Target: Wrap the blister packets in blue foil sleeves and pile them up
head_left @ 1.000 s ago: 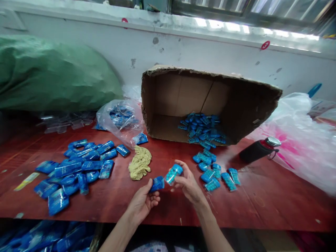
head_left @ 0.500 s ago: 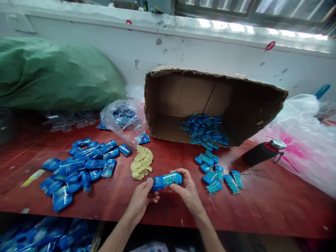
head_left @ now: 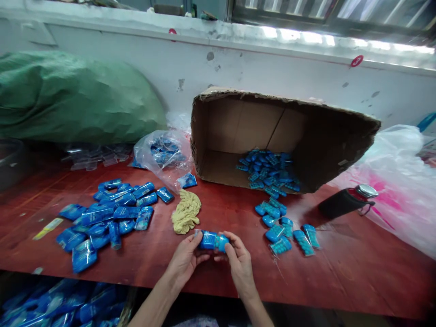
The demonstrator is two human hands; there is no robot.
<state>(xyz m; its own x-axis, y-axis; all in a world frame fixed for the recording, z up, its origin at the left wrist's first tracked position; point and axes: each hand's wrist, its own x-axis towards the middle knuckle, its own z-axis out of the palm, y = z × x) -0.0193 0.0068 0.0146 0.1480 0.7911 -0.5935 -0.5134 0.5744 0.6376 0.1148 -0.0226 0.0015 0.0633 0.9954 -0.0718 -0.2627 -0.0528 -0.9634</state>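
Observation:
Near the table's front edge, my left hand [head_left: 185, 256] grips a printed blue sleeve [head_left: 207, 240] at its left end. My right hand [head_left: 240, 261] is closed on the blue-capped end of a small clear bottle of blue balls [head_left: 222, 243]. The bottle lies on its side, mostly inside the sleeve; only the cap end and a few balls show. Right of my hands lie several similar bottles [head_left: 281, 245] without sleeves. To the left is a pile of blue-sleeved packs [head_left: 98, 215]. A crumpled yellowish glove [head_left: 186, 211] rests just beyond my left hand.
A cardboard box [head_left: 218, 177] on its side holds more bottles. A dark flask [head_left: 340, 203] lies tilted at right beside white plastic bags [head_left: 398, 163]. A clear bag of blue sleeves [head_left: 163, 152] and a green sack [head_left: 78, 100] sit at back left.
My right hand has moved left toward my left hand, and the bottle has slid deeper into the blue sleeve. The whole view has shifted slightly.

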